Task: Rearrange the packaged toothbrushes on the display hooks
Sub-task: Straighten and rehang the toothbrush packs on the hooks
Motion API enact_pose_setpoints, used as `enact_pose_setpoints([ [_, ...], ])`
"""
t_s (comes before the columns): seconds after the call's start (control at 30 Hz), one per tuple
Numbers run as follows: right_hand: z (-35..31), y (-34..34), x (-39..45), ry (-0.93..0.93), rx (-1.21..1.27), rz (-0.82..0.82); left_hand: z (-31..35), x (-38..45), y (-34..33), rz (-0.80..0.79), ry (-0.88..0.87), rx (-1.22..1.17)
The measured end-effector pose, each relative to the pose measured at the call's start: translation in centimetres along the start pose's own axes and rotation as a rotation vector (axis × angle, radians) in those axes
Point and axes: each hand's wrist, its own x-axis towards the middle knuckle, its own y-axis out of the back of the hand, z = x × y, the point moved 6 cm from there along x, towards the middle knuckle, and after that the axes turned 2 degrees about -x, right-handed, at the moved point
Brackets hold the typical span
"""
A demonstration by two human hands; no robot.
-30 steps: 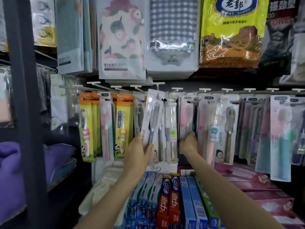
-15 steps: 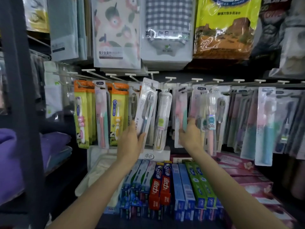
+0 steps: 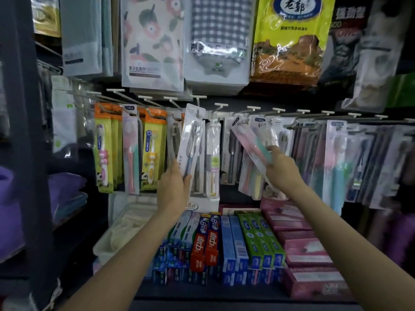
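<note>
Left hand (image 3: 171, 189): grip closed round lower end of white-backed toothbrush pack (image 3: 190, 140), its top tilted up toward the hooks (image 3: 221, 104). Right hand (image 3: 281, 170): grip pinching pink-and-teal toothbrush pack (image 3: 251, 142), slanted. Legible: "1000" on hanging pack (image 3: 213, 158); "中華" on red toothpaste boxes (image 3: 205, 241).

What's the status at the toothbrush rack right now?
Left hand grips clear toothbrush pack, tilted, top by its hook. Right hand pinches pink-and-teal toothbrush pack, swung out at a slant. Neighbouring packs crowd close.
</note>
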Motion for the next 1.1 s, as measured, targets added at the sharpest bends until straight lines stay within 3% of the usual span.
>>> enact_pose_setpoints([
  [0.13,0.6,0.4,0.3,0.016,0.03,-0.028,-0.4,0.4,0.6,-0.014,-0.003,0.043],
  [0.47,-0.7,1.8,0.7,0.197,-0.257,0.108,0.2,0.1,0.1,-0.023,0.014,0.026],
  [0.67,-0.7,-2.0,-0.7,-0.043,0.183,-0.104,0.3,-0.1,-0.1,-0.018,0.004,-0.018],
  [0.77,-0.2,-4.2,-1.2,-0.098,0.268,-0.143,0.2,-0.1,0.2,-0.012,-0.029,-0.012],
  [1.03,0.2,-3.7,-1.4,0.004,0.18,-0.005,0.2,-0.2,0.8,-0.029,-0.024,0.038],
  [1.1,0.6,-2.8,-1.3,0.028,0.14,0.149,0.4,-0.3,0.5,-0.03,-0.004,0.017],
])
